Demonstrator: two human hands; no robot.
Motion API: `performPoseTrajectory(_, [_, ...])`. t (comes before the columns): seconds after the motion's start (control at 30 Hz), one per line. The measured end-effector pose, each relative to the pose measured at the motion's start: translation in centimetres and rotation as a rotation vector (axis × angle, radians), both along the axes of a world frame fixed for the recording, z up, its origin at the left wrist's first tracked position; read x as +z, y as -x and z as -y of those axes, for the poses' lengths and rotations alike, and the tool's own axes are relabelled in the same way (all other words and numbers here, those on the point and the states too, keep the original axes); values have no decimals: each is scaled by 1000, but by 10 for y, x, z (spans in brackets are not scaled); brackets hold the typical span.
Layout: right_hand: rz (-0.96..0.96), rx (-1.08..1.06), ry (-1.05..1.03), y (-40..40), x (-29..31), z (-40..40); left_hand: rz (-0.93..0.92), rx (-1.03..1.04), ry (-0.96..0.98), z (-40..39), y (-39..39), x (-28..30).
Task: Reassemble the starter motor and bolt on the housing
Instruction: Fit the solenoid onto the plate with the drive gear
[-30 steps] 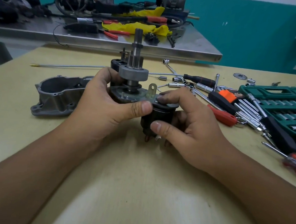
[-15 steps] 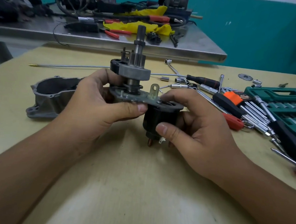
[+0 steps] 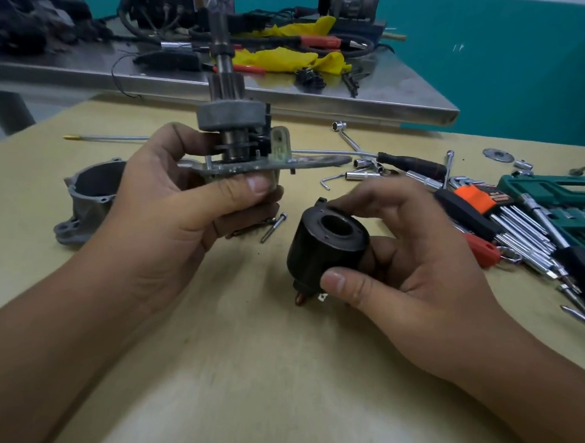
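My left hand (image 3: 182, 207) grips the metal plate of the starter drive assembly (image 3: 231, 128), held above the table with its shaft and pinion pointing up. My right hand (image 3: 405, 255) holds a black cylindrical solenoid (image 3: 323, 247), its open bore facing up and its copper terminal pointing down just above the table. The two parts are apart, the solenoid lower and to the right. The grey aluminium housing (image 3: 87, 198) lies on the table at the left, partly hidden behind my left hand. A loose bolt (image 3: 275, 227) lies between the hands.
Sockets, hex keys and screwdrivers (image 3: 510, 217) are spread at the right beside a green socket case (image 3: 566, 193). A long thin rod (image 3: 108, 137) lies across the far part of the wooden table. Behind stands a steel bench (image 3: 292, 94) with cables and yellow rags.
The black solenoid has come off the plate. My left hand lifted the drive assembly up and left, while my right hand carried the solenoid down and to the right.
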State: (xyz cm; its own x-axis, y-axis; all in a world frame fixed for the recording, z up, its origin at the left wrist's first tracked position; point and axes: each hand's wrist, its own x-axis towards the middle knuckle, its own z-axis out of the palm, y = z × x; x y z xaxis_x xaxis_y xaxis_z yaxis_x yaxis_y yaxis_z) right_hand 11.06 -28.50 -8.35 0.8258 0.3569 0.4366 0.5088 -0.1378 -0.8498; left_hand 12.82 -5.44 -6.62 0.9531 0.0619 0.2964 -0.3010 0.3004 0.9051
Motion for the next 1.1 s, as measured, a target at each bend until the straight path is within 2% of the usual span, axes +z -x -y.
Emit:
performPoseTrajectory(0.2, [92,-1,65,0,-2,0,25,-21,-64,1,2,-2])
performPoseTrajectory(0.33, [225,-35,172,-2,0,-2,29,-20,-108,3,3,-2])
performPoseTrajectory(0.53, [281,-65,197,-1,1,-3,5,-7,-77,5,4,-1])
performPoseTrajectory(0.67, [338,-110,299,-1,1,-7,-7,1,-35,6,3,0])
performPoseTrajectory(0.9, [291,-48,285,-2,-1,-8,-31,25,65,10,3,5])
performPoseTrajectory(1.1, [319,-63,254,-2,-2,-11,-19,24,27,8,2,2])
